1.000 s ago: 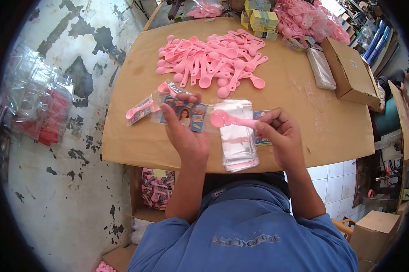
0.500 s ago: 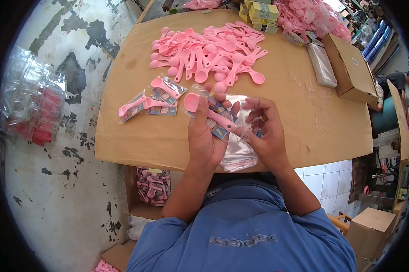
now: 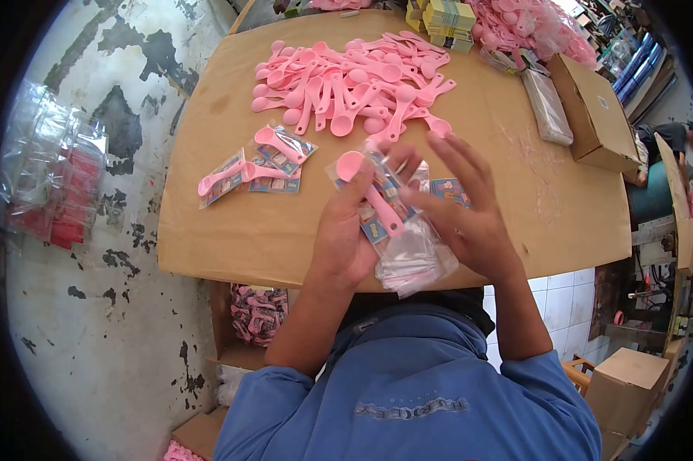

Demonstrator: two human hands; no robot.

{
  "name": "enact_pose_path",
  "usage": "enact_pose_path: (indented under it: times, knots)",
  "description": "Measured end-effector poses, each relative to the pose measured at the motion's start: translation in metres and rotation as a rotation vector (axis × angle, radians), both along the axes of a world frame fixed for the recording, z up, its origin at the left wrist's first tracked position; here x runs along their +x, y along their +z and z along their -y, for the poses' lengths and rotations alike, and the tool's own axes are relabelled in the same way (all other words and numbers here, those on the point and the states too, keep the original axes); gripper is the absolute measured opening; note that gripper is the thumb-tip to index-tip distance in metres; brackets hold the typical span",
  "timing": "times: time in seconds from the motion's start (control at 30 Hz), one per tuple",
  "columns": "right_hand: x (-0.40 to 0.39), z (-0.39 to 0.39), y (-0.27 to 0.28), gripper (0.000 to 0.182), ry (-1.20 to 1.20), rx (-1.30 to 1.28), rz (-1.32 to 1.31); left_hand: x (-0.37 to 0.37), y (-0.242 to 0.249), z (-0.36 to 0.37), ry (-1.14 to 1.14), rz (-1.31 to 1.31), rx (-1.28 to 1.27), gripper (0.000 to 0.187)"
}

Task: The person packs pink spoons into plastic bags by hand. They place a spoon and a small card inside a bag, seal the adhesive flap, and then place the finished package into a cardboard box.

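A pink measuring spoon (image 3: 380,206) lies in a clear bag over a blue printed card. My left hand (image 3: 343,244) is closed on this packet, its thumb beside the spoon's bowl. Over the packet's right side is my right hand (image 3: 469,219), fingers stretched out and spread, thumb close to the bag. Beneath the packet lies a stack of clear plastic bags (image 3: 416,265). Blue printed cards (image 3: 448,190) show partly behind my right fingers. To the left on the table are several bagged spoons with cards (image 3: 273,175).
A big heap of pink spoons (image 3: 339,88) covers the back middle of the table (image 3: 531,223). Bundled yellowish cards (image 3: 448,19), a pink-filled bag (image 3: 527,27), a clear-wrapped pack (image 3: 548,106) and a cardboard box (image 3: 592,115) stand back right. Another person (image 3: 665,142) is at far right.
My left hand and the packet have shifted slightly right, the spoon now tilting more upright. My right hand has moved right and its fingers have straightened, and the blue cards behind show more.
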State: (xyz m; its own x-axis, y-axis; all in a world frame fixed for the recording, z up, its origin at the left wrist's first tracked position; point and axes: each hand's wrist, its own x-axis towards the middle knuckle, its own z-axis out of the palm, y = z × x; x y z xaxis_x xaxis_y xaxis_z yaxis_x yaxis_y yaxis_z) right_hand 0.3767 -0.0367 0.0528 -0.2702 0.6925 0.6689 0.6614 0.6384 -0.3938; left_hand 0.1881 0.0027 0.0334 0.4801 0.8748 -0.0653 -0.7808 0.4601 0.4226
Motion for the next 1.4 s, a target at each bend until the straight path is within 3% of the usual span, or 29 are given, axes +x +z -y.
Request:
enact_pose_path:
  times: [0.13,0.2,0.27,0.43,0.53,0.57,0.67,0.77,0.87,0.93,1.17,1.33,1.4]
  knots:
    - [-0.010,-0.002,0.001,0.040,0.130,0.003,-0.041,0.001,0.003,0.008,-0.095,-0.023,-0.018,0.054]
    - [-0.005,-0.004,0.010,0.035,0.167,-0.053,-0.182,-0.007,-0.008,0.003,-0.098,-0.008,-0.009,0.056]
    - [0.003,-0.001,0.011,0.029,0.230,-0.242,-0.403,-0.009,-0.010,0.002,0.040,-0.118,0.063,0.057]
    - [-0.007,0.005,0.010,0.065,0.192,-0.688,-0.845,-0.010,0.013,0.011,0.011,-0.435,0.429,0.052]
    - [-0.006,0.007,0.013,0.064,0.225,-0.836,-0.786,-0.005,0.011,0.013,0.064,-0.581,0.477,0.045]
    - [-0.009,0.008,0.004,0.060,0.224,-0.810,-0.868,-0.004,0.009,0.013,0.082,-0.605,0.478,0.044]
    - [0.004,0.006,-0.006,0.053,-0.040,-0.643,-0.707,0.001,0.008,0.015,0.151,-0.658,0.481,0.044]
    - [0.007,-0.004,0.000,0.041,-0.224,-0.097,-0.429,0.004,0.013,0.019,0.201,-0.733,0.498,0.050]
    - [-0.001,-0.013,0.015,0.032,-0.203,0.146,-0.213,0.005,0.014,0.021,0.185,-0.816,0.558,0.058]
    - [-0.010,-0.019,0.018,0.031,-0.199,0.178,-0.183,0.003,0.019,0.022,0.154,-0.879,0.602,0.065]
    - [-0.012,-0.027,0.018,0.032,-0.252,0.269,-0.095,0.007,0.020,0.027,0.233,-1.111,0.761,0.064]
    - [-0.005,-0.025,0.019,0.024,-0.305,0.185,-0.227,0.004,0.029,0.029,0.134,-1.149,0.806,0.064]
    - [0.007,-0.024,0.020,0.019,-0.354,0.152,-0.332,0.001,0.031,0.030,0.058,-1.032,0.675,0.061]
